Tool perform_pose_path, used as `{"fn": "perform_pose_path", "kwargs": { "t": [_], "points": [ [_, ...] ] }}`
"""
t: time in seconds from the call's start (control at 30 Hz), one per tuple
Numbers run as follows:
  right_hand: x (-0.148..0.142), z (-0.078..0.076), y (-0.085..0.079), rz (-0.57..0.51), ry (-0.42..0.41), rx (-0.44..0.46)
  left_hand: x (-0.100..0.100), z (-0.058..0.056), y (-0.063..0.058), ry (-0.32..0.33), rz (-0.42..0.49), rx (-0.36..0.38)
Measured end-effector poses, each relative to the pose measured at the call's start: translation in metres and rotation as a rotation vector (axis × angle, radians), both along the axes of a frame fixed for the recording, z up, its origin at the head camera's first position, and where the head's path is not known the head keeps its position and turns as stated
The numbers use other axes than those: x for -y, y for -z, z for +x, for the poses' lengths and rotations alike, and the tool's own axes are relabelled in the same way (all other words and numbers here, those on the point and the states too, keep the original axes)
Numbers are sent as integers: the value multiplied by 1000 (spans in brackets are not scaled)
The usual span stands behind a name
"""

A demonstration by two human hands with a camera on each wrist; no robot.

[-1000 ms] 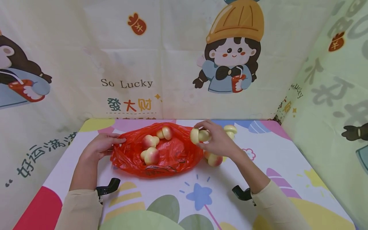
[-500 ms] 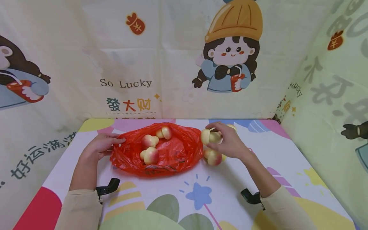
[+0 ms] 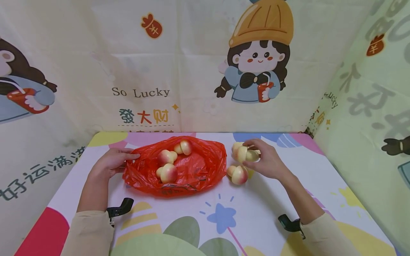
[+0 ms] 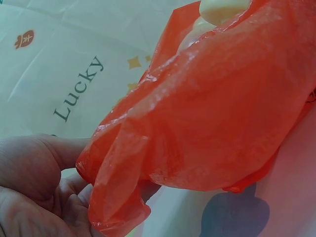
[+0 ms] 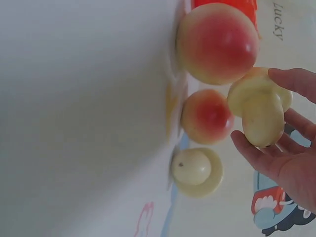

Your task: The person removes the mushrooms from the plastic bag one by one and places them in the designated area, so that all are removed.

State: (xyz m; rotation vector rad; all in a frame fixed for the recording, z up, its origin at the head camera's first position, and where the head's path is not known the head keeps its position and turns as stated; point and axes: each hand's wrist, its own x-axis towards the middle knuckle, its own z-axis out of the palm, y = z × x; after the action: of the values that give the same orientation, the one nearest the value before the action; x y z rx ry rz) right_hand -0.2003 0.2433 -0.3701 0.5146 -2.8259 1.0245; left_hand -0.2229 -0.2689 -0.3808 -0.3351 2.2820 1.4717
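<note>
A red plastic bag (image 3: 198,165) lies spread with its mouth facing up, and several toy mushrooms (image 3: 168,173) with pink-flushed caps sit inside. My left hand (image 3: 112,161) grips the bag's left edge, the thumb over the rim; in the left wrist view the film (image 4: 197,123) bunches at the fingers. Past the bag's right side, my right hand (image 3: 270,160) pinches a cream toy mushroom (image 5: 264,118) by cap and stem, above the table. Beneath and behind it are more mushrooms: one blushed pink (image 3: 239,175) beside the bag, another red-capped one (image 5: 207,116), and a pale one (image 5: 192,168) showing its stem end.
The table is covered by a patterned cloth (image 3: 179,220) with a blue star and pastel shapes. Printed fabric (image 3: 198,64) hangs as walls behind and at both sides. Each wrist carries a small black camera mount (image 3: 121,208).
My right hand has moved right, away from the bag's right edge, with the mushroom still in its fingers. A mushroom behind it has come into view. The left hand and bag stay put.
</note>
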Motion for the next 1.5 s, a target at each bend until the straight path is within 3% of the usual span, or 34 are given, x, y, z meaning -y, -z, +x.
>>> {"fn": "perform_pose_path", "kwargs": {
  "t": [0.17, 0.5, 0.9, 1.5],
  "points": [
    [-11, 1, 6, -7, 0, -24, 0, 0, 0, 1, 1, 0],
    [-25, 3, 18, 12, 65, 55, 0, -1, 1, 1, -2, 5],
    [-33, 2, 30, 36, 78, 53, 1, 0, 3, 0, -8, 4],
    [-48, 2, 27, 19, 48, 115, -2, 0, 0, -3, -12, -3]
  ]
}}
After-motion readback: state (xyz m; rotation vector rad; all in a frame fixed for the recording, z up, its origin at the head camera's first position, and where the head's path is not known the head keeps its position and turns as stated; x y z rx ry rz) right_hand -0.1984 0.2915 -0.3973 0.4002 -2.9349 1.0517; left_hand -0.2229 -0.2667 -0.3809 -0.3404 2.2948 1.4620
